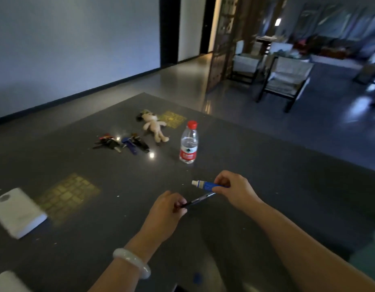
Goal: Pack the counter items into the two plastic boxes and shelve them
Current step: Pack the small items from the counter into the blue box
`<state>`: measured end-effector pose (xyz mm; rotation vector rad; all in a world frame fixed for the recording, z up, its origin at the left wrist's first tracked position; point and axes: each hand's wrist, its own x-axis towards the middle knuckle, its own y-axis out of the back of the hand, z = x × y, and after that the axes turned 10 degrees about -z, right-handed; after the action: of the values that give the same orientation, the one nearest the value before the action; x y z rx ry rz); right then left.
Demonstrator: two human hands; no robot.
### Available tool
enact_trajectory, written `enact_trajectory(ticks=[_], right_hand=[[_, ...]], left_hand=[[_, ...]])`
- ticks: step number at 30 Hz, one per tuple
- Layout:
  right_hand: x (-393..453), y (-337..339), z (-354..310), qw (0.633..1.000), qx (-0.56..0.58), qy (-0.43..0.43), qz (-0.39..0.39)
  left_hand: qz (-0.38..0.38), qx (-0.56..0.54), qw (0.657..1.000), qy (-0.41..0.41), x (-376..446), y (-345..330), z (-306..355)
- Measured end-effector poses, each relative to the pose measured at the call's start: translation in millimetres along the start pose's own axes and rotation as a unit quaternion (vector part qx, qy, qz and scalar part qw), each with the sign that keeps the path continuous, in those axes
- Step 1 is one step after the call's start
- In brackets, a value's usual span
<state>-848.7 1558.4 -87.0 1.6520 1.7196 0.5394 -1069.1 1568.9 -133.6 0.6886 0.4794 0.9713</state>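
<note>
Already both hands were busy above the bench [266, 186]: the left hand [167, 213] pinched a slim pen [200, 200] by its near end, the right hand [235, 189] gripped a small blue tube [205, 184] by its tail, cap pointing left. Both looked light and stiff, easily held at the barrel. Beyond them a water bottle [189, 143] stood, well apart.

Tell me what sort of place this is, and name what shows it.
Probably a lounge or reception area, not a kitchen. A broad dark speckled stone counter stands over a polished grey floor. Beyond are dark-framed armchairs with pale cushions and a wooden lattice screen.
</note>
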Motion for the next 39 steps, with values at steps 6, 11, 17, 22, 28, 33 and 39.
enact_trajectory(ticks=[6, 11, 17, 22, 28, 33, 39], right_hand=[[-84, 68, 61, 0.995, 0.037, -0.032, 0.089], [-170, 123, 119, 0.980, 0.072, -0.063, 0.173], [-272, 180, 187, 0.964, 0.089, -0.094, 0.231], [-317, 207, 239, 0.962, 0.090, -0.121, 0.228], [-316, 220, 267, 0.974, 0.070, -0.122, 0.179], [-292, 224, 277, 0.977, 0.051, -0.137, 0.154], [-277, 223, 284, 0.979, 0.010, -0.150, 0.140]], left_hand=[[-0.047, 0.011, 0.998, -0.049, -1, -48, 89], [-0.044, -0.017, 0.995, -0.084, -16, -106, 169], [-0.015, -0.056, 0.991, -0.123, -42, -184, 256], [0.002, -0.088, 0.986, -0.139, -54, -230, 305], [0.010, -0.081, 0.989, -0.121, -47, -259, 324], [0.011, -0.082, 0.987, -0.134, -36, -266, 320], [0.044, -0.102, 0.980, -0.165, -35, -273, 311]])
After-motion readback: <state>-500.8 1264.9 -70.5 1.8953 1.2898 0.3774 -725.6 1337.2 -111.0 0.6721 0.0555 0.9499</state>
